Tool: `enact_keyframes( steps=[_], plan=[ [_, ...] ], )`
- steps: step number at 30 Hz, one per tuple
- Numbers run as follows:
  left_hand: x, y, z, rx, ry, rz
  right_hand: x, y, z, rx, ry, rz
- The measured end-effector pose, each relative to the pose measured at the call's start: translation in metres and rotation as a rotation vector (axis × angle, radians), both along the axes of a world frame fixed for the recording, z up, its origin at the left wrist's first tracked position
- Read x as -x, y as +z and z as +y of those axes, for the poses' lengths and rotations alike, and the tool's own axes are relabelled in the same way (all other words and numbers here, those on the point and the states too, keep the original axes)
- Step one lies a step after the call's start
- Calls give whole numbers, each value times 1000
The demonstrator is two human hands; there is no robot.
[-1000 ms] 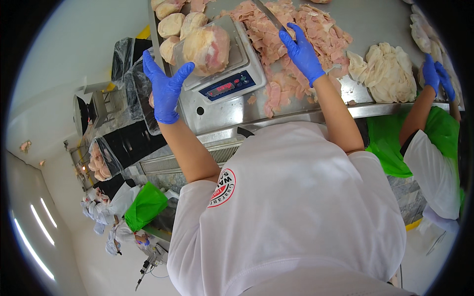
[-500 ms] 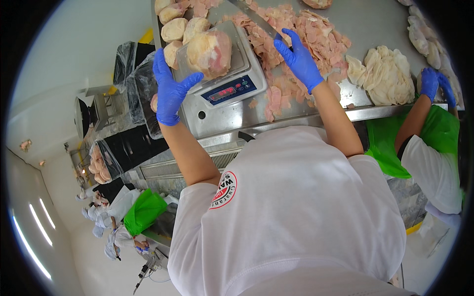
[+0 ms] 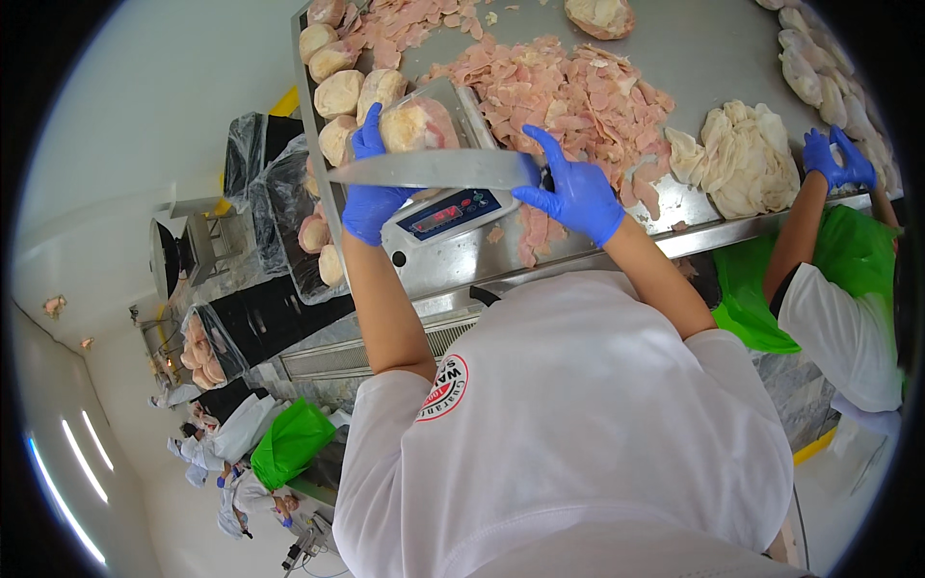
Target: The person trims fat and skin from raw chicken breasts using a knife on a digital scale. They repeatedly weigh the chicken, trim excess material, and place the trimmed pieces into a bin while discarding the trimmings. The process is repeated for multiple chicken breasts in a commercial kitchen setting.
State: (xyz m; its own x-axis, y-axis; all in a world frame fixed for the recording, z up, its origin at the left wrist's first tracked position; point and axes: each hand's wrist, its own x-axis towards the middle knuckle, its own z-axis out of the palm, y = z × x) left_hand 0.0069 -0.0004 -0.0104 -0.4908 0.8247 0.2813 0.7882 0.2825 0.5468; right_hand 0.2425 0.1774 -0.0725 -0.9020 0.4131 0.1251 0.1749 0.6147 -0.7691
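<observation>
My right hand (image 3: 576,193) is closed round the handle of a long knife (image 3: 434,170), whose broad blade points left across the front of the scale. A rounded lump of pale pink and yellowish meat (image 3: 405,127) rests on the platform of a digital scale (image 3: 482,214) with a lit red display. My left hand (image 3: 374,207) cups the lump's left side, fingers up along it and thumb at its near side. The blade passes in front of that hand and hides part of the grip. Both hands wear blue gloves.
Thin meat trimmings (image 3: 568,91) are heaped behind the scale on the steel table (image 3: 713,39). Similar lumps (image 3: 339,93) line its left edge. A pile of pale skins (image 3: 747,159) lies right, near a co-worker's gloved hands (image 3: 838,159). Plastic-lined crates (image 3: 289,212) stand left.
My left hand, spread beside the scale before, has moved right against the meat lump. The knife has swung from behind the scale to cross in front of the lump, blade pointing left.
</observation>
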Motion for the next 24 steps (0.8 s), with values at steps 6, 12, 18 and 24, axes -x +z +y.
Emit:
enact_keyframes(
  steps=[6, 12, 18, 24],
  plan=[
    [5, 5, 4, -40, -34, -390, 4, -13, 5, -222, -22, -66],
    [7, 15, 10, 96, -11, -342, 40, -12, 13, -360, 36, 38],
    [11, 1, 7, -71, -33, -433, 66, -2, 6, -367, 63, 155],
    [8, 10, 8, 24, -103, -90, 91, 21, -10, -243, 139, 19]
  ],
)
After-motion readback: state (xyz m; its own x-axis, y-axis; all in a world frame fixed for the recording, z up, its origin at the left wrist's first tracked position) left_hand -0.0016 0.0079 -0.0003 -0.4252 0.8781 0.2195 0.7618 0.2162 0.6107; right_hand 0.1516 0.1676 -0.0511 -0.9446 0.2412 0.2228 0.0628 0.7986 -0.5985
